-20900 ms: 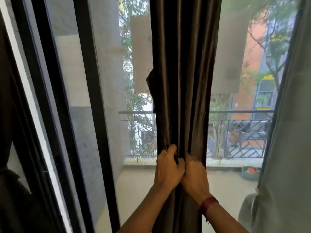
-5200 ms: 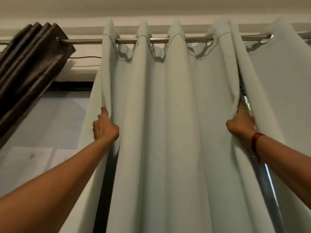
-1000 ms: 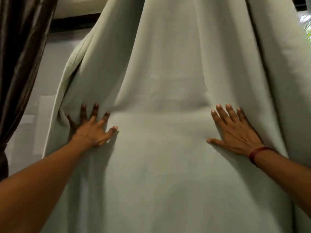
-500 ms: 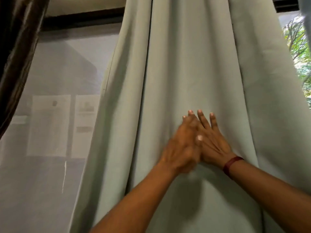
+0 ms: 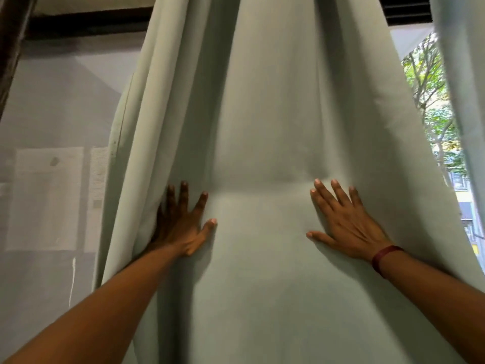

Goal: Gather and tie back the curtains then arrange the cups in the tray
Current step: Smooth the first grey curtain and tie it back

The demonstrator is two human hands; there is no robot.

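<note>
Half a second ago my two hands were stacked together at the middle of the pale green curtain; now they are well apart again, one on each side of its broad middle panel. My left hand lies flat on the cloth with its fingers spread, its outer fingers tucked just under the deep fold at the curtain's left edge. My right hand is also flat and spread, palm on the cloth, grasping nothing. A dark red band circles my right wrist. Between the hands the cloth is stretched smooth, with a faint crease running across just above my fingertips.

I count one pale green curtain in front of me, hanging in about three long folds that narrow toward the top. Left of it is one sheer white curtain, and beyond that, at the far upper left, a strip of one dark brown curtain. Right of the green curtain, an open gap shows trees and a building outside. No cups or tray are in view.
</note>
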